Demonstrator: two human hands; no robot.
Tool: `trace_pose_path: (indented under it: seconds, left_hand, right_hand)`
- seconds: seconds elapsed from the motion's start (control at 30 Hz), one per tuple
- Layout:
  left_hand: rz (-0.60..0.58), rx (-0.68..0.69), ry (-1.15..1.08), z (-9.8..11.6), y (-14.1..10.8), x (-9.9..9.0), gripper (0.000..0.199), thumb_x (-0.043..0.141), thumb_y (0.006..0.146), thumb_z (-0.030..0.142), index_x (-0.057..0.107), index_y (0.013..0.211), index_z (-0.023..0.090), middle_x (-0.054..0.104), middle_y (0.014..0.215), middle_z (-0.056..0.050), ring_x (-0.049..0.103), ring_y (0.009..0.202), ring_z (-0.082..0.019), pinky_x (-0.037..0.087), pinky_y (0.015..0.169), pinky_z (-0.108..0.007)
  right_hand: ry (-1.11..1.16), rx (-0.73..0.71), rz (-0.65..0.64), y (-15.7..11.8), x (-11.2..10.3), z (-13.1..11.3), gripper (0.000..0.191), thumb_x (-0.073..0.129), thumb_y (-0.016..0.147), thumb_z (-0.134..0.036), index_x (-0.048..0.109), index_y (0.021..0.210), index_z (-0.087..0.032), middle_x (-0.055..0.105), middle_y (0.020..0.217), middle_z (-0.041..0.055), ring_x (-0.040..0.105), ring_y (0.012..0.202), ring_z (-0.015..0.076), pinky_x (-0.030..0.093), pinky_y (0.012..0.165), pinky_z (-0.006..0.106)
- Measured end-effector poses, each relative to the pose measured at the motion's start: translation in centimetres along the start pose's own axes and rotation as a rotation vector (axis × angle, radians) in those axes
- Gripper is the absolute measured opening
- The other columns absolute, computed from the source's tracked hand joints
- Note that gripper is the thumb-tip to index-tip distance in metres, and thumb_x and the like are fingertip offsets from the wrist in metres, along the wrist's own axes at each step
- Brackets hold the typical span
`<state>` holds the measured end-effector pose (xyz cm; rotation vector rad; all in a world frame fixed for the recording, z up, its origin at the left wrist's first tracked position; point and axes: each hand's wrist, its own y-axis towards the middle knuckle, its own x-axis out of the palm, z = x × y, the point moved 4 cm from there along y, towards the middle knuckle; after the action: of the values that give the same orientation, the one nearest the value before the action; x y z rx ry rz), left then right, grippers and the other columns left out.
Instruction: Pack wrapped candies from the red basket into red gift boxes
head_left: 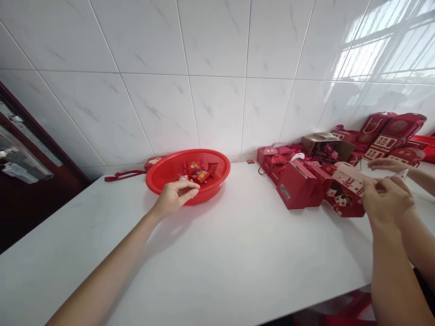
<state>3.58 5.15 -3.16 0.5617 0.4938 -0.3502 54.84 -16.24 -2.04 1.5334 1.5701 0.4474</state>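
Note:
My left hand [174,197] reaches over the near rim of a red plastic basket [159,181], its thumb and fingers slightly apart with nothing visible between them. Several red-wrapped sweets [200,175] lie inside the basket. At the right, my right hand [384,197] is closed at the right edge of a red box [343,194] with a pale top panel and cartoon figures. That box stands on the white table [238,253], beside plain red boxes [296,185]. Where my right fingers meet the box is partly hidden.
Another person's hand [387,164] extends in from the right, and a second forearm overlaps behind mine. More red gift boxes [401,129] and an open brown box [324,144] stand along the tiled wall. A red ribbon [124,175] lies left of the basket.

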Motion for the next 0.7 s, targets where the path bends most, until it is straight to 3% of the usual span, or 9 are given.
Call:
trace_pose_path:
  seconds: [0.1, 0.17, 0.27, 0.37, 0.47, 0.57, 0.63, 0.7]
  left_hand:
    - [-0.006, -0.007, 0.006, 0.1, 0.1, 0.0, 0.038, 0.073, 0.077, 0.056, 0.08, 0.088, 0.02, 0.076, 0.084, -0.007, 0.069, 0.082, -0.024, 0.059, 0.075, -0.034]
    - [-0.013, -0.011, 0.02, 0.2, 0.3, -0.1, 0.038, 0.072, 0.077, 0.056, 0.08, 0.088, 0.02, 0.076, 0.083, -0.007, 0.069, 0.08, -0.023, 0.059, 0.075, -0.034]
    - [-0.038, -0.021, 0.019, 0.1, 0.4, -0.3, 0.039, 0.073, 0.077, 0.057, 0.08, 0.087, 0.02, 0.076, 0.084, -0.007, 0.069, 0.08, -0.023, 0.059, 0.075, -0.034]
    - [-0.091, -0.035, -0.006, 0.0, 0.6, -0.3, 0.039, 0.074, 0.075, 0.056, 0.08, 0.088, 0.02, 0.076, 0.085, -0.008, 0.07, 0.08, -0.023, 0.06, 0.074, -0.034]
    - [-0.157, -0.02, 0.003, 0.4, 0.7, -0.4, 0.036, 0.074, 0.076, 0.054, 0.08, 0.088, 0.021, 0.077, 0.087, -0.008, 0.071, 0.084, -0.024, 0.06, 0.077, -0.033]
    - [-0.267, 0.007, 0.091, 1.7, 0.7, -1.2, 0.03, 0.072, 0.078, 0.052, 0.08, 0.087, 0.024, 0.077, 0.091, -0.007, 0.071, 0.087, -0.024, 0.06, 0.076, -0.031]
    - [-0.367, -0.036, 0.174, 2.7, 0.2, -2.7, 0.026, 0.074, 0.077, 0.049, 0.08, 0.086, 0.025, 0.077, 0.09, -0.006, 0.072, 0.087, -0.024, 0.06, 0.076, -0.029]
    - [-0.445, -0.136, 0.243, 3.5, -1.2, -5.2, 0.024, 0.079, 0.073, 0.047, 0.08, 0.084, 0.026, 0.076, 0.087, -0.004, 0.072, 0.087, -0.024, 0.06, 0.078, -0.029]
  right_hand:
    - [0.023, 0.239, 0.053, -0.2, -0.5, -1.2, 0.027, 0.067, 0.064, -0.008, 0.05, 0.051, -0.024, 0.047, 0.049, -0.0013, 0.046, 0.056, 0.0187, 0.04, 0.068, 0.037]
    - [0.109, 0.319, -0.068, -0.5, 0.6, -1.8, 0.024, 0.069, 0.067, -0.007, 0.055, 0.055, -0.023, 0.05, 0.048, -0.0017, 0.05, 0.054, 0.0189, 0.042, 0.07, 0.037]
    - [0.226, 0.383, -0.279, -1.3, 3.0, -1.9, 0.019, 0.073, 0.072, -0.014, 0.061, 0.059, -0.021, 0.055, 0.045, 0.0001, 0.055, 0.047, 0.0197, 0.043, 0.061, 0.035]
    - [0.269, 0.389, -0.35, -1.9, 4.1, -1.4, 0.025, 0.077, 0.072, -0.025, 0.059, 0.055, -0.02, 0.059, 0.046, 0.0038, 0.058, 0.042, 0.0205, 0.04, 0.051, 0.032]
    - [0.247, 0.364, -0.234, -1.6, 3.4, -1.5, 0.023, 0.079, 0.068, -0.028, 0.059, 0.061, -0.021, 0.062, 0.055, 0.0039, 0.053, 0.043, 0.0171, 0.04, 0.054, 0.032]
    - [0.224, 0.28, 0.041, -1.2, 1.6, -3.1, 0.013, 0.073, 0.069, -0.024, 0.06, 0.067, -0.021, 0.066, 0.066, 0.0063, 0.048, 0.045, 0.0141, 0.04, 0.055, 0.033]
    - [0.294, 0.133, 0.171, -1.5, 0.7, -5.4, 0.008, 0.066, 0.073, -0.027, 0.064, 0.07, -0.019, 0.065, 0.066, 0.0066, 0.047, 0.045, 0.0144, 0.039, 0.05, 0.032]
    - [0.435, -0.069, 0.163, -2.7, 0.4, -8.7, 0.012, 0.063, 0.078, -0.029, 0.069, 0.079, -0.018, 0.064, 0.065, 0.0048, 0.05, 0.045, 0.015, 0.038, 0.046, 0.03]
